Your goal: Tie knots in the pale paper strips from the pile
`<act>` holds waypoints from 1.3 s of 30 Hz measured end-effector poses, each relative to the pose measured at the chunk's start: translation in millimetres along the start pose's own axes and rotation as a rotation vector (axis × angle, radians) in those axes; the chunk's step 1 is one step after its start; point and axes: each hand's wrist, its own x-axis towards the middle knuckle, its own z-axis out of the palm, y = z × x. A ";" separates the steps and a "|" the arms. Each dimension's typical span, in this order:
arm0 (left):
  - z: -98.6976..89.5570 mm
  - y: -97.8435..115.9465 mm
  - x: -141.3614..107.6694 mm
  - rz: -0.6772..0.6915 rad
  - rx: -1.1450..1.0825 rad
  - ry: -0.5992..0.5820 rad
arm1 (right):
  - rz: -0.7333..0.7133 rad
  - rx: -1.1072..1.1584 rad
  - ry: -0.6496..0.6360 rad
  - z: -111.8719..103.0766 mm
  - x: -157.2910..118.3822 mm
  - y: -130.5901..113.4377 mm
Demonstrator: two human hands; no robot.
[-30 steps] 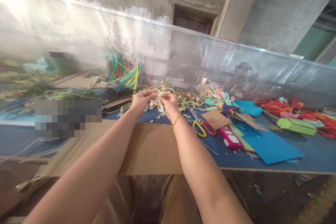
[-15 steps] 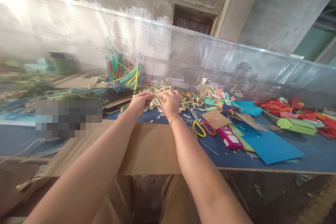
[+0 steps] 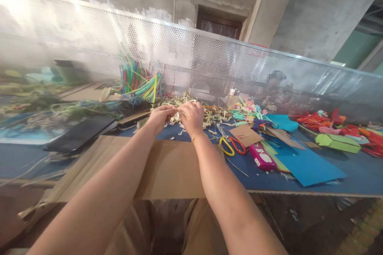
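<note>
My left hand (image 3: 161, 118) and my right hand (image 3: 192, 116) meet fingertip to fingertip above the far middle of the table. Both are closed in a pinch on a thin pale strip (image 3: 178, 109), of which only a little shows between the fingers. The right hand's fingers curl over and hide most of it. Just behind and beneath them spreads a pile of cream and greenish strips and scraps (image 3: 220, 117). Under my forearms lies a sheet of brown cardboard (image 3: 176, 159). Right of my right wrist rest scissors (image 3: 227, 146) with one yellow and one red handle.
Coloured fuzzy stems (image 3: 134, 75) stand in a bunch at the back left. A black flat device (image 3: 80, 133) lies at left. Blue sheets (image 3: 311, 163), a magenta packet (image 3: 262, 156), a green folded box (image 3: 338, 142) and red pieces (image 3: 317, 121) cover the right. Perforated metal panel (image 3: 179, 55) runs behind.
The pale loop that stuck up over my right hand has dropped mostly out of sight behind the fingers. Both hands stay in nearly the same place, still pinched together.
</note>
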 end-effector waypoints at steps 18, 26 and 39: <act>2.6 5.3 -2.5 0.165 0.188 -0.043 | 0.227 0.113 0.044 5.8 -1.1 0.7; 1.6 7.1 -4.1 0.223 0.245 -0.109 | 0.411 0.360 0.048 13.9 -1.6 6.5; 12.9 10.6 -10.8 0.226 0.189 -0.118 | 0.650 0.786 0.104 33.0 -2.9 10.1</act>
